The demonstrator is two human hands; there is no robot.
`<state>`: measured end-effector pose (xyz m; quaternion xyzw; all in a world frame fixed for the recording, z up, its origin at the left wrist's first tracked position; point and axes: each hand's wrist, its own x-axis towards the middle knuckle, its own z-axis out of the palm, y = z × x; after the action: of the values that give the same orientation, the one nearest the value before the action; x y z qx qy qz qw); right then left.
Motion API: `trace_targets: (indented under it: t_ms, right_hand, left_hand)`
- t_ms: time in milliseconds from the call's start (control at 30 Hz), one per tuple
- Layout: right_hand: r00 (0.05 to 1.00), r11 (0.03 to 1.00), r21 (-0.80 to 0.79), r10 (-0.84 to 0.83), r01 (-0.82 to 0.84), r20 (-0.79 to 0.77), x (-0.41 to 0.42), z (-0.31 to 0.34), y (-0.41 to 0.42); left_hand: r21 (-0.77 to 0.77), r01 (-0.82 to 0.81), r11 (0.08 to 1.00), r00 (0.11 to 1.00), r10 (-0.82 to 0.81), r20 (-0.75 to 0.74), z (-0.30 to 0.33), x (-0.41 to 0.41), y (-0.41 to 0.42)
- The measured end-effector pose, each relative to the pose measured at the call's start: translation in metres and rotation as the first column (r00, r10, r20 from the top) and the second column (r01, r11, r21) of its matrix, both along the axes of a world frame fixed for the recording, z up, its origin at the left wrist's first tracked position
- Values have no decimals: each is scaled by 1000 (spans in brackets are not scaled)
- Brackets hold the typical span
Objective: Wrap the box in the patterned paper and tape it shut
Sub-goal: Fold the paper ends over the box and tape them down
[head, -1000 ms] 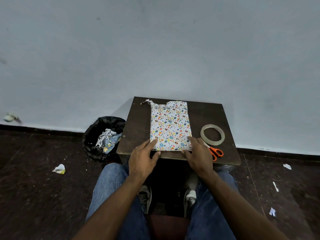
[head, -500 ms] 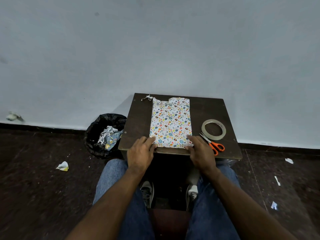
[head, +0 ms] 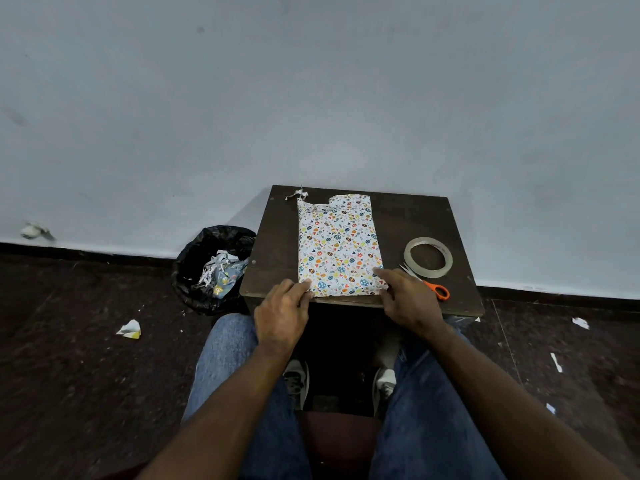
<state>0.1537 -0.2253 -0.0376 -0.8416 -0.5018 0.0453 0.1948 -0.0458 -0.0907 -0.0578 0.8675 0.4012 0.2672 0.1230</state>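
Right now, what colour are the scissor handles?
Orange, on the scissors; head view.

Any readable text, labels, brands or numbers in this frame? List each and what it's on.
None readable.
Tape roll: faint reddish marks on the inner core, too small and blurred to read.
Patterned paper: printed shapes only, no letters.
Scissors, table: no visible text.
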Motion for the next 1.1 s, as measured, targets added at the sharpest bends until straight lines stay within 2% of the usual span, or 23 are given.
trace_targets:
  t_ms: [67, 167, 233, 333, 400, 533, 667, 733, 900, 1000, 1033, 1067, 1100]
  right_hand:
    - [999, 996, 82, -25, 21, 41, 8, 10, -3]
    - [970, 972, 189, -172, 139, 172, 26, 13, -9]
    - [948, 965, 96, -260, 246, 186, 43, 11, -9]
    - [930, 918, -163, -342, 362, 138, 65, 6, -10]
    - [926, 908, -187, -373, 376, 50, 72, 2, -12]
    - [917, 911, -103, -400, 399, 13, 70, -2, -10]
    - [900, 882, 179, -429, 435, -73, 53, -2, -7]
    - [909, 856, 306, -387, 417, -156, 39, -1, -4]
    - [930, 811, 468, -243, 351, -275, -17, 0, 10]
    - [936, 796, 517, -173, 316, -305, -49, -2, 19]
    - [936, 785, 538, -148, 307, -318, -57, -2, 21]
    - [940, 778, 558, -121, 289, -319, -64, -3, 23]
    - [947, 773, 577, -94, 265, -308, -71, -4, 24]
  left_hand:
    - [-7, -2, 1000, 1000, 2, 6, 0, 0, -1]
    - [-11, -12, 1000, 1000, 12, 18, -1, 0, -1]
    - [-29, -24, 999, 1000, 24, 15, 0, 0, -1]
    - [-54, -26, 998, 1000, 26, -6, 1, -1, -1]
    - [-87, -15, 996, 999, 12, -35, 5, -1, -1]
    - [-145, -30, 989, 998, 21, -67, 10, -1, -2]
    - [-169, -51, 984, 997, 40, -69, 12, -1, -5]
    - [-188, -58, 981, 998, 54, -26, 11, 1, -6]
    - [-168, -30, 985, 997, 42, 71, 16, 11, -4]
    - [-267, 54, 962, 966, 17, 258, 28, 21, -11]
    - [-373, 106, 922, 932, 39, 361, 35, 25, -15]
    - [-519, 180, 835, 873, 107, 475, 44, 31, -19]
    - [-666, 273, 694, 805, 215, 554, 54, 35, -23]
